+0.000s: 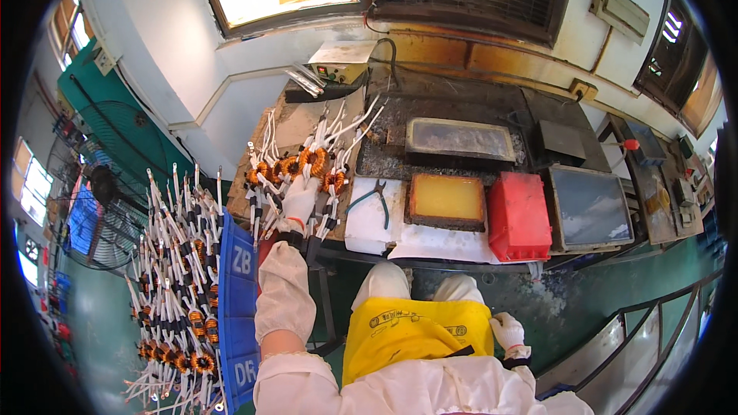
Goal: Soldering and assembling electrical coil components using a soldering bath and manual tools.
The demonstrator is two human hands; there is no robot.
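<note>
My left hand (299,201), in a white glove, reaches onto the workbench at the left. Its fingers close on a copper-wound toroidal coil (314,160) among several similar coils with white leads and black sleeves. My right hand (507,331), also gloved, rests beside the yellow apron (419,334) over my lap. Its fingers look curled, with nothing visible in them. Pliers with dark handles (373,201) lie spread on white paper, to the right of the coils.
A blue crate (238,300) stands left, beside a large pile of coils (181,300). On the bench are a yellow-filled tray (447,198), a grey-topped pan (461,139), a red bin (520,215) and a control box (340,63). A fan (100,184) stands far left; metal rails (638,338) run right.
</note>
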